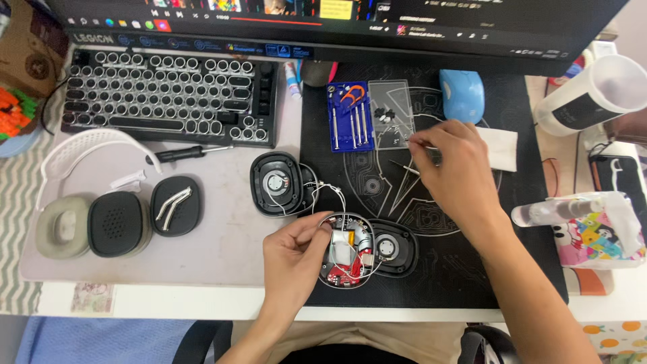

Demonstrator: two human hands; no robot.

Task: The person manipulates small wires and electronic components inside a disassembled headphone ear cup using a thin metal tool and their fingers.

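Here, earcup (347, 251) (opened, board and thin wires bared) pinched at rim by left hand (294, 255); light, fragile, best held by shell. Right hand (453, 168) above-right, closed on slim tool (402, 166).

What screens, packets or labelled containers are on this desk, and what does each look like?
Monitor: across the top edge, wide, dark, with coloured icons and a red bar.
Screwdriver case: blue, rectangular, above the right hand, clear lid open beside it.
Tissue pack: right edge, soft plastic, pink and multicoloured cartoon print.
White cup: top right, lying tilted, dark label band.
Cardboard box: top left, brown.
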